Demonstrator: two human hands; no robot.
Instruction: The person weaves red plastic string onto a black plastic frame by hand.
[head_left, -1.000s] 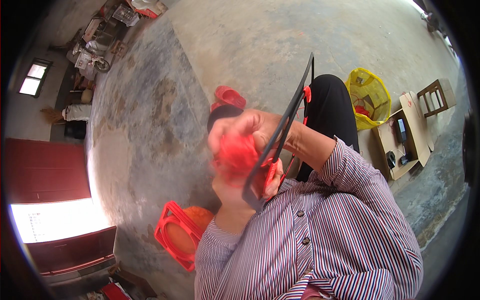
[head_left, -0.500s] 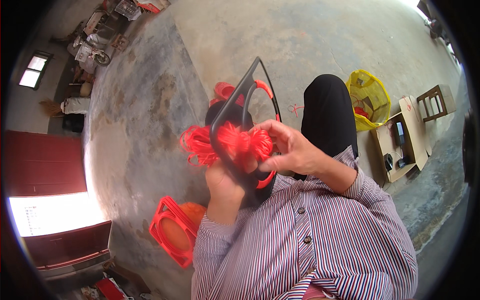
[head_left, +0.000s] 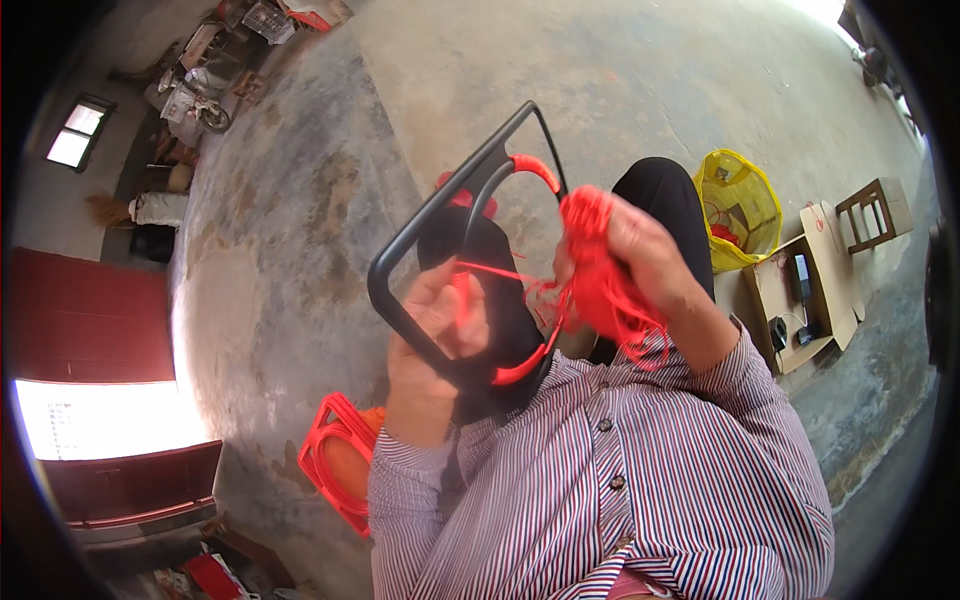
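A black rectangular frame with rounded corners [head_left: 410,235] tilts in front of my body above my lap. Inside it runs a curved black bar, and red wrapping [head_left: 535,170] covers parts of it. My left hand [head_left: 440,315] reaches around the frame's lower left side, its fingers closed on a red cord [head_left: 490,269]. From there the cord stretches across the opening to my right hand [head_left: 650,245]. That hand is closed around a loose bundle of red cord [head_left: 597,270], blurred by motion, with loops hanging below it.
On the floor to the left leans a red frame [head_left: 340,450] beside an orange thing. To the right stand a yellow mesh basket [head_left: 765,200] with red material, an open cardboard box [head_left: 835,290] with devices, and a wooden stool [head_left: 885,212]. A red shoe [head_left: 458,190] shows ahead.
My right hand has moved right with the cord bundle, out of the frame's opening. A strand now stretches between my hands. The frame has shifted slightly left.
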